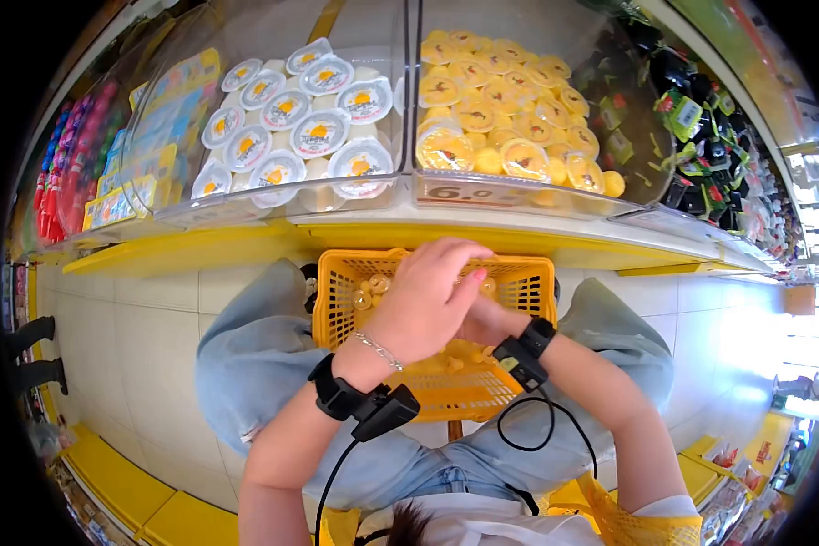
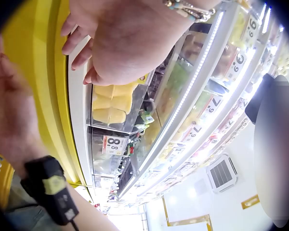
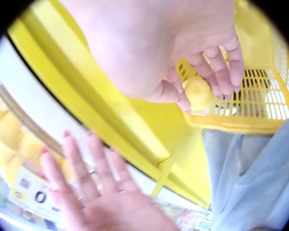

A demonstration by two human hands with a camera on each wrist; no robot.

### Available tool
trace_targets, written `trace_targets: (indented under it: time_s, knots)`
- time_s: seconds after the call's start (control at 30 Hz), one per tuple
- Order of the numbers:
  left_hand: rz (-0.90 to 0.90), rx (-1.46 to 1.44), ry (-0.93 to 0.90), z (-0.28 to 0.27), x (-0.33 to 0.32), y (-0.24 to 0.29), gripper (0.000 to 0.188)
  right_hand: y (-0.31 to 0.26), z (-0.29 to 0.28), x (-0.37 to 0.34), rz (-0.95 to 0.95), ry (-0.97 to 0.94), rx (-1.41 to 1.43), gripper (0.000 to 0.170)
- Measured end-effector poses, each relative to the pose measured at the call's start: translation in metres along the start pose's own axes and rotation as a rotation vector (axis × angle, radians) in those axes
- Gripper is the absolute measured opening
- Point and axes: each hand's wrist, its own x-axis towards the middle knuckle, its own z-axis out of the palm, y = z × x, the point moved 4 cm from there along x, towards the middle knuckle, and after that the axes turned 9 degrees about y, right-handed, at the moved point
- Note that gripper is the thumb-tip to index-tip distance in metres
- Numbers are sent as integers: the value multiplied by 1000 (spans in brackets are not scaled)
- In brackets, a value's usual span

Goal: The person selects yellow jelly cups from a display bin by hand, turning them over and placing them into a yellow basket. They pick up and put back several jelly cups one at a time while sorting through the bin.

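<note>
In the head view my left hand (image 1: 423, 300) hovers above the yellow basket (image 1: 446, 405). Its fingers are extended and hold nothing; in the right wrist view the left palm (image 3: 125, 209) faces the camera with fingers spread. Lower down, my right hand (image 1: 490, 320) is partly covered by the left one. Seen from the right wrist, the right hand (image 3: 154, 43) pinches a small yellow jelly cup (image 3: 198, 94) between thumb and fingers, over the basket's rim. Several small yellow cups (image 1: 366, 296) lie inside the basket, partly hidden by the hands.
Ahead, one clear bin holds yellow jelly cups (image 1: 500, 100); the bin beside it holds white-lidded cups (image 1: 323, 132). A yellow shelf edge (image 1: 191, 255) runs between bins and basket. Knees in jeans (image 1: 255, 346) flank the basket. Dark-wrapped goods (image 1: 701, 136) fill the right side.
</note>
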Motion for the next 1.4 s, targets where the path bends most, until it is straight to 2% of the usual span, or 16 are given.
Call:
trace_targets:
  time_s: [0.03, 0.1, 0.3, 0.4, 0.5, 0.6, 0.63, 0.7, 0.73, 0.83, 0.93, 0.97, 1.07, 1.17, 1.33, 1.4]
  knots:
    - [36, 44, 30, -4, 0, 2, 23, -15, 9, -14, -10, 11, 9, 37]
    - [-21, 27, 51, -11, 2, 4, 23, -42, 25, -39, -32, 31, 23, 36]
    - [-128, -171, 90, -21, 8, -1, 26, -92, 46, -82, -290, -80, 31, 37]
    - [-320, -544, 65, -18, 8, 12, 33, -105, 55, -93, -350, -129, 70, 36]
    - [-216, -589, 146, -17, 9, 21, 39, -112, 55, -101, -364, -164, 142, 37]
    - [-383, -769, 298, -2, -4, 8, 41, -116, 57, -106, -401, -185, 97, 38]
    - [-467, -958, 394, 9, -12, 1, 43, -117, 59, -108, -417, -190, 59, 39]
    - [-291, -1373, 207, 32, -25, -31, 39, -122, 65, -115, -480, -225, 56, 38]
    - [-194, -1575, 106, 33, -25, -26, 36, -125, 69, -119, -510, -242, 54, 38]
    - [-537, -1014, 127, 63, -41, -6, 28, -135, 82, -129, -569, -397, 207, 41]
    - [-149, -804, -175, 61, -41, 37, 31, -143, 89, -130, -608, -455, 315, 42]
    - [-16, -672, -181, 54, -35, 49, 33, -145, 90, -130, -633, -461, 304, 42]
    - [-74, -720, -162, 58, -35, 49, 37, -152, 94, -129, -687, -471, 290, 42]
    - [83, -583, -218, 54, -33, 51, 43, -157, 95, -127, -723, -446, 301, 42]
    - [41, -600, -250, 59, -41, 50, 48, -158, 90, -121, -790, -355, 303, 41]
    - [41, -611, -266, 59, -41, 51, 47, -159, 89, -122, -814, -383, 323, 41]
